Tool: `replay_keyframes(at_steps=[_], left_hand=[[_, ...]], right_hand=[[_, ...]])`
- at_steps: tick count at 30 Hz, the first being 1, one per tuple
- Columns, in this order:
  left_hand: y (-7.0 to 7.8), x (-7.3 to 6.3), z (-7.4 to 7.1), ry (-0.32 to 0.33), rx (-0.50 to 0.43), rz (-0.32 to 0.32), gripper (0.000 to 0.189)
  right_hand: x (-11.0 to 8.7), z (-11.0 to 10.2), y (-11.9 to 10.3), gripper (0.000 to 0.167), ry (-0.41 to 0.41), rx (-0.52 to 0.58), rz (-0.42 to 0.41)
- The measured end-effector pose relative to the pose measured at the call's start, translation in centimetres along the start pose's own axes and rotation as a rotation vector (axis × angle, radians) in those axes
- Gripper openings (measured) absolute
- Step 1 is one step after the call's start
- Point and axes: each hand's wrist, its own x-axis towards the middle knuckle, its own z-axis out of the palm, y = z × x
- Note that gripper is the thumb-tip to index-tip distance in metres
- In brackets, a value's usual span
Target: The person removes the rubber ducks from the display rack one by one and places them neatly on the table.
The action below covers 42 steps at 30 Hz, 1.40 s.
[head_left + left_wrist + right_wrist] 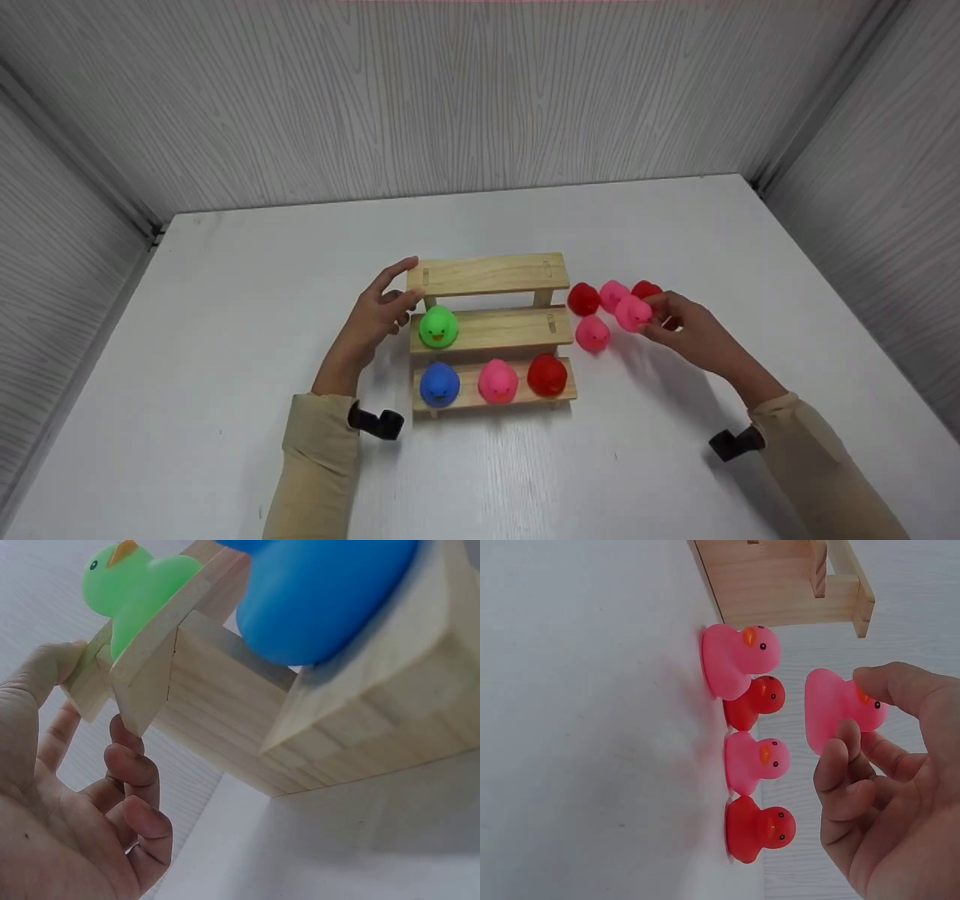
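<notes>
My left hand (pixel 373 311) grips the left end of the top step of a three-step wooden stand (pixel 487 276), thumb and index finger at its edges. In the left wrist view its other fingers curl beside the middle step, near a green rubber duck (pixel 139 585). My right hand (pixel 686 328) pinches a pink rubber duck (pixel 829 709) between thumb and fingers, lifted above the table. Close by stand two red ducks (pixel 761 829) and two more pink ducks (pixel 754 763). On the bottom step sit a blue duck (pixel 439 384), a pink duck (pixel 498 381) and a red duck (pixel 547 375).
The white table (pixel 285 247) carries the stand near its middle, with the loose ducks grouped just right of it. A pale wood-grain panel (pixel 450 97) rises behind the table, and further panels flank both sides.
</notes>
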Motion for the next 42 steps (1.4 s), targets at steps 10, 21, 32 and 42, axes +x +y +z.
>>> replay_keyframes(at_steps=[10, 21, 32, 42], left_hand=[[-0.1, -0.1, 0.0, -0.003, -0.011, -0.001, 0.056], [-0.1, 0.0, -0.1, -0.006, -0.011, 0.020, 0.056], [-0.1, 0.1, 0.0, -0.004, -0.009, 0.005, 0.056], [-0.1, 0.0, 0.0, -0.004, -0.014, 0.003, 0.057]], right_hand=[[0.0, 0.2, 0.8, 0.036, -0.026, -0.017, 0.041], [0.5, 0.5, 1.7, 0.036, -0.081, -0.010, 0.072], [1.0, 0.7, 2.2, 0.036, -0.139, -0.030, 0.098], [1.2, 0.8, 2.2, 0.035, -0.162, -0.029, 0.101]])
